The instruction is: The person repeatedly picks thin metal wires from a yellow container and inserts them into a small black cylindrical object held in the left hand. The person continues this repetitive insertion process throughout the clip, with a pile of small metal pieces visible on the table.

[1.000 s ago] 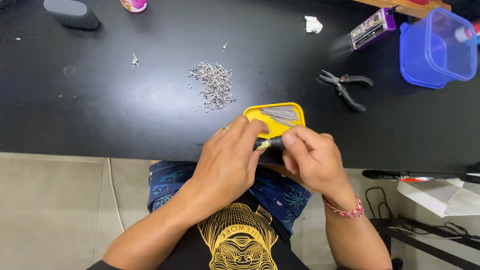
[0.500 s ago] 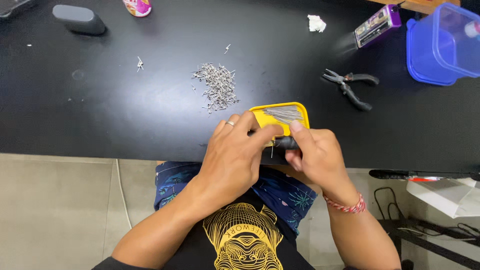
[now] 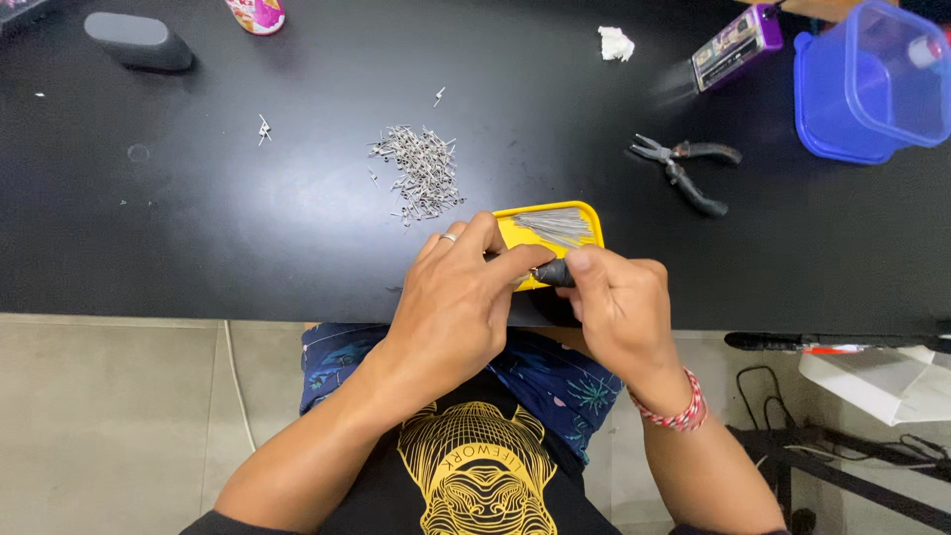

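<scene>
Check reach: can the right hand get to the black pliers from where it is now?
Probably yes. The pliers lie alone on the black table, up and to the right of the right hand, with bare tabletop between. But that hand is pinching a small dark part with the left hand.

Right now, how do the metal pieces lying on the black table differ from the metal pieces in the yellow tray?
The metal pieces on the black table are short and lie in a loose, tangled heap, with a few strays apart from it. The metal pieces in the yellow tray look longer and lie nearly parallel in one bundle. The heap rests on the bare table beyond the left hand; the bundle sits inside the yellow tray, just beyond the right hand. Both are thin and silver-grey.
</scene>
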